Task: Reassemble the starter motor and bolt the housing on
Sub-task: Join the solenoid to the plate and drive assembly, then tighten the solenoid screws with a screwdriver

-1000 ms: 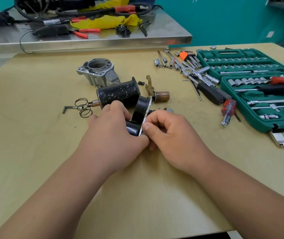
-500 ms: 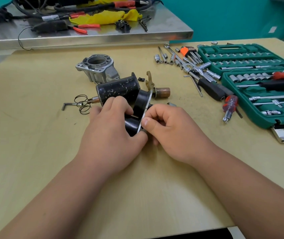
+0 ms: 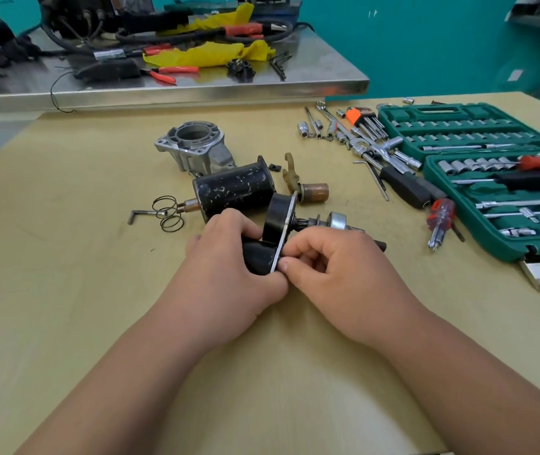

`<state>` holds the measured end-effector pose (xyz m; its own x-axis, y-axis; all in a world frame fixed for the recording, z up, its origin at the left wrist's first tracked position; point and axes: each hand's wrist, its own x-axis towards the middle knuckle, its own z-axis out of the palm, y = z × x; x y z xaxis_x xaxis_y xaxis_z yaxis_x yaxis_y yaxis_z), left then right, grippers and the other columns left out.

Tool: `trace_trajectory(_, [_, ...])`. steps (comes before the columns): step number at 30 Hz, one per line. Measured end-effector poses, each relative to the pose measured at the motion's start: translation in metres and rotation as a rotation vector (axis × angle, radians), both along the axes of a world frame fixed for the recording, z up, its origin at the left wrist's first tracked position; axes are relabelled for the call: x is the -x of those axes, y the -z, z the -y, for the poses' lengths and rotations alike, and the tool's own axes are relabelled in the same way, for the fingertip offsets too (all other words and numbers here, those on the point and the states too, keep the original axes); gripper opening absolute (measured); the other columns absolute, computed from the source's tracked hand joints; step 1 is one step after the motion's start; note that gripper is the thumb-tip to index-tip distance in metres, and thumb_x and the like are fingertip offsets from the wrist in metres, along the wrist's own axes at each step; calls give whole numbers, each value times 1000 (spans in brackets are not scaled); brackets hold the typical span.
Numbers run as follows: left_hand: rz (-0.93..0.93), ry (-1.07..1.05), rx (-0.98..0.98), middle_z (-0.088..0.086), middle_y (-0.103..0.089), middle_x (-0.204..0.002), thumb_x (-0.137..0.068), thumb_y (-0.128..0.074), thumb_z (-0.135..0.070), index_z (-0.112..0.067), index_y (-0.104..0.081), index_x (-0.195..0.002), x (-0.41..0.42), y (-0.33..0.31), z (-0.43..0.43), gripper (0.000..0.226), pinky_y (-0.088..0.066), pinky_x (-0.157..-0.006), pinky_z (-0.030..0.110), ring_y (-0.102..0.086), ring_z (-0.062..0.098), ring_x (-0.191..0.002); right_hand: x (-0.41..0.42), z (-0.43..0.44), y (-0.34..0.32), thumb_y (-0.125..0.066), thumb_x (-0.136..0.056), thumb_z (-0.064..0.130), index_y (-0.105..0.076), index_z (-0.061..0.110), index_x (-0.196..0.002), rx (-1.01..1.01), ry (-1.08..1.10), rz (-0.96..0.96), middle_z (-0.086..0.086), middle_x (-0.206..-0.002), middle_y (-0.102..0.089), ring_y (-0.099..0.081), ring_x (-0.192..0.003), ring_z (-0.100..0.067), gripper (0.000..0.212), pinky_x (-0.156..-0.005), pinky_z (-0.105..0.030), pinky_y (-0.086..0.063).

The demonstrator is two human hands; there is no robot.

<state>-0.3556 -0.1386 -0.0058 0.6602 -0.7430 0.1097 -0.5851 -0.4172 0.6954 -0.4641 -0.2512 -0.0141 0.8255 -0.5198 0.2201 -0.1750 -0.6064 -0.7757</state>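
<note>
Head: hands [image 3: 226, 277] on starter motor [image 3: 276, 218], table [image 3: 65, 290] centre

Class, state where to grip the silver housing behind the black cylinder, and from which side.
Probably around its body just under the wide top flange, coming from above and the left. The silver housing stands opening-up, so the flange gives fingers a ledge, and the black cylinder crowds its near right side.

The motor body [image 3: 234, 189] is black, flecked with white scratches. The housing [image 3: 196, 149] is silver, the tool case [image 3: 439, 110] dark green, the worktop [image 3: 65, 257] pale tan, the cloth [image 3: 203, 55] yellow.
</note>
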Motion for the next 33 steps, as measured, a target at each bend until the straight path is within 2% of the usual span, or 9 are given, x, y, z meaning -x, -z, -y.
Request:
trace_trajectory(2, [-15, 3, -3, -15, -49, -93, -58, -62, -45, -36, -42, -93, 0, -1, 0, 41, -39, -65, 27, -52, 19, -92, -1, -3, 1, -64, -85, 29, -61, 33, -72, 85, 39, -18, 20, -71, -61, -53, -60, 1, 14, -53, -18, -41])
trace_trajectory(6, [-19, -12, -5, -15, -48, -94, -59, -65, -43, -36, -42, -95, 0, 0, 1, 43, -40, -66, 27, -51, 19, -95, -1, -10, 2, -62, -87, 30, -55, 35, -72, 233, 88, -45, 16, -53, -51, -51, -61, 4, 17, -46, -17, -28])
trace_trajectory(10, [-23, -23, 0, -16, -48, -93, -61, -68, -43, -36, -42, -92, -1, 2, 1, 41, -37, -62, 25, -51, 18, -93, -3, -11, 4, -60, -88, 29, -53, 36, -68, 142, 95, -54, 27, -62, -57, -52, -58, 4, 22, -51, -15, -37])
trace_trajectory(15, [-32, -43, 43, -15, -51, -91, -62, -67, -41, -36, -42, -88, -4, 5, 3, 37, -36, -61, 26, -51, 19, -89, -3, -5, -6, -58, -88, 33, -61, 35, -72, 59, 47, -55, 18, -64, -61, -55, -61, 0, 17, -52, -18, -43])
trace_trajectory(20, [-60, -95, 63, -13, -57, -90, -64, -70, -32, -39, -44, -88, -10, 9, 6, 36, -38, -59, 26, -55, 15, -86, 14, 40, -34, -56, -90, 25, -63, 29, -66, 17, 136, -56, 17, -56, -59, -50, -45, 1, 26, -44, -16, -41])
trace_trajectory(24, [-36, -162, 79, -15, -55, -89, -64, -71, -31, -37, -47, -86, -19, 9, 14, 33, -35, -54, 21, -55, 4, -76, 25, 110, -46, -45, -89, 12, -63, 32, -78, 79, 322, -230, 12, -66, -63, -63, -57, -17, 29, -49, -28, -50])
trace_trajectory(28, [-22, -215, 80, -18, -51, -92, -66, -70, -32, -36, -46, -89, -26, 11, 28, 34, -36, -60, 26, -53, 15, -89, 31, 178, -44, -47, -90, 12, -66, 9, -88, 251, 504, -351, -8, -90, -69, -62, -74, -29, 20, -75, -38, -55])
trace_trajectory(31, [16, -229, 80, -15, -49, -98, -67, -69, -34, -34, -47, -96, -23, 13, 40, 37, -39, -69, 32, -50, 19, -97, 30, 201, -38, -46, -92, 16, -54, 7, -64, 322, 585, -399, -17, -66, -56, -49, -57, -25, 31, -66, -41, -55])
trace_trajectory(33, [29, -233, 88, -11, -50, -101, -67, -69, -34, -33, -47, -97, -20, 12, 47, 37, -39, -67, 30, -50, 18, -95, 23, 204, -32, -43, -94, 17, -53, 7, -63, 360, 588, -433, -11, -62, -55, -51, -57, -26, 34, -58, -36, -50])
